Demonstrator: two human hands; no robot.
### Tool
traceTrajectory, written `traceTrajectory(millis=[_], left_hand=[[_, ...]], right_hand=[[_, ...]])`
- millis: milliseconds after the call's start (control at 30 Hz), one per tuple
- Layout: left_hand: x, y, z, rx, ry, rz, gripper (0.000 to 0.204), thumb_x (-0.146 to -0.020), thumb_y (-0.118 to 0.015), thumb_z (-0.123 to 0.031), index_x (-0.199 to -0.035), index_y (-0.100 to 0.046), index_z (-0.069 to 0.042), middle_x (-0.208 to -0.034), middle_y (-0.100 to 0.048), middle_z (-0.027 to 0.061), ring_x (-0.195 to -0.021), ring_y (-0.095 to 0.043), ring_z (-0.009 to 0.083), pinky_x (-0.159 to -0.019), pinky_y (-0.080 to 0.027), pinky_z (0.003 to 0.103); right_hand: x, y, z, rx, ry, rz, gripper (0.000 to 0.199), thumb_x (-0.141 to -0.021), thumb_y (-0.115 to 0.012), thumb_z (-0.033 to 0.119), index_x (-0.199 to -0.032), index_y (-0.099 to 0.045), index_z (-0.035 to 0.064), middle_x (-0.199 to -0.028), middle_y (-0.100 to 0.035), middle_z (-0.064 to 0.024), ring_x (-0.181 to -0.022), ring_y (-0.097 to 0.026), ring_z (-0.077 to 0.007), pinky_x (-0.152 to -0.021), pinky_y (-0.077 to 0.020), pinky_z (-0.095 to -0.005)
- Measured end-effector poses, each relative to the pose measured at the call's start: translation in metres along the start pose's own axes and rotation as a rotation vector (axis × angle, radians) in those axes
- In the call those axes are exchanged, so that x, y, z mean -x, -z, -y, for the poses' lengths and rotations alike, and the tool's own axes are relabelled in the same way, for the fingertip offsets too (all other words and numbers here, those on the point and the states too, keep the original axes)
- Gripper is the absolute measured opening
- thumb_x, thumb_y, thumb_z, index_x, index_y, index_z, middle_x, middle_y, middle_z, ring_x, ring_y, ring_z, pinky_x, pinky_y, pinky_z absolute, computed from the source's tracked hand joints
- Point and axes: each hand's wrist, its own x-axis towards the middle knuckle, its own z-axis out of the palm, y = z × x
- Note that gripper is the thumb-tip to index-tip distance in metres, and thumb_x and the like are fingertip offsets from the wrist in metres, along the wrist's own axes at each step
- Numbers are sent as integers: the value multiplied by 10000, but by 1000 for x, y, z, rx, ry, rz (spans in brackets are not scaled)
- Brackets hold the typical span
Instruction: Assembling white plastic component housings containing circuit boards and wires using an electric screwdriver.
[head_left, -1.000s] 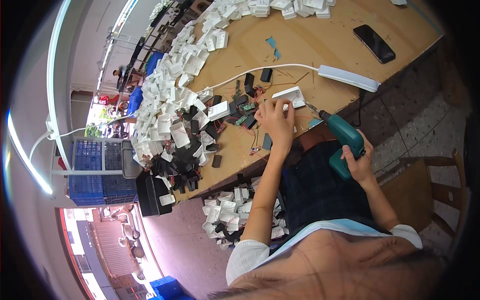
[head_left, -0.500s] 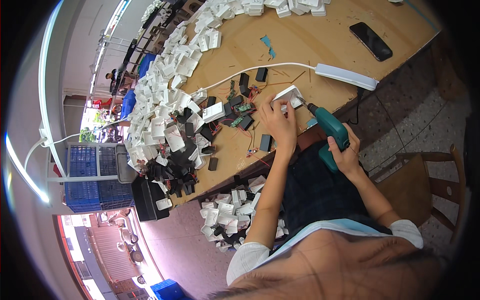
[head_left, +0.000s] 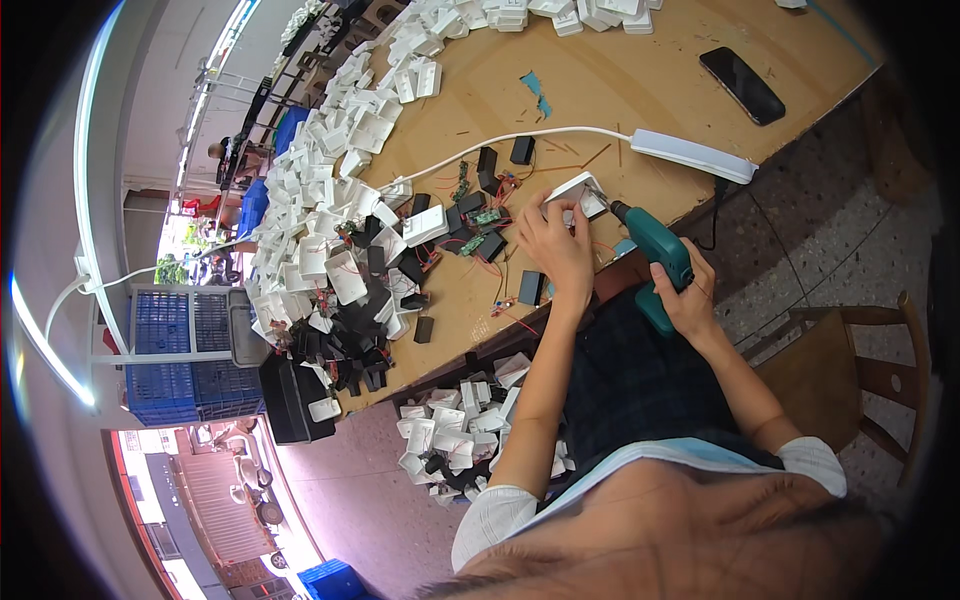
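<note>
**Two hands, one small part: slips are the risk**

Two hands work at the table edge (head_left: 600, 285). The right hand (head_left: 690, 300) is wrapped tight round the grip of a teal driver (head_left: 655, 255), its bit pointing at a white housing (head_left: 578, 193). The left hand (head_left: 555, 245) pinches that housing between fingertips and holds it down on the wood, close to the bit.

As I judge it, the bit could skip off and jab those fingers, because they sit right beside it. The housing could twist or slide off the near edge if the pinch loosens.

Beyond lie loose black parts (head_left: 490, 165) and circuit boards (head_left: 480, 218), easily knocked, a power strip (head_left: 695, 157) with its cable, a phone (head_left: 742, 85), and a heap of white housings (head_left: 330, 220).
</note>
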Motion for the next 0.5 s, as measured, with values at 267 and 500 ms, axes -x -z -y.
traceTrajectory(millis=[267,500], left_hand=[[0,0,0,-10,2,3,121,-847,-744,-115,-929,-665,-74,-1241,-603,108,-1201,-527,329,-1004,-370,466],[-1,-2,1,-15,2,5,124,-845,-746,-118,-935,-671,-76,-1238,-604,106,-1197,-528,328,-998,-371,467]], right_hand=[[0,1,-1,-31,-53,12,248,-966,-680,174,-1044,-633,-57,-877,-600,-111,-699,-612,-203,-644,-486,-316],[0,0,-3,-9,-35,11,268,-992,-664,198,-1057,-633,-60,-828,-603,-72,-609,-612,-126,-553,-489,-276]])
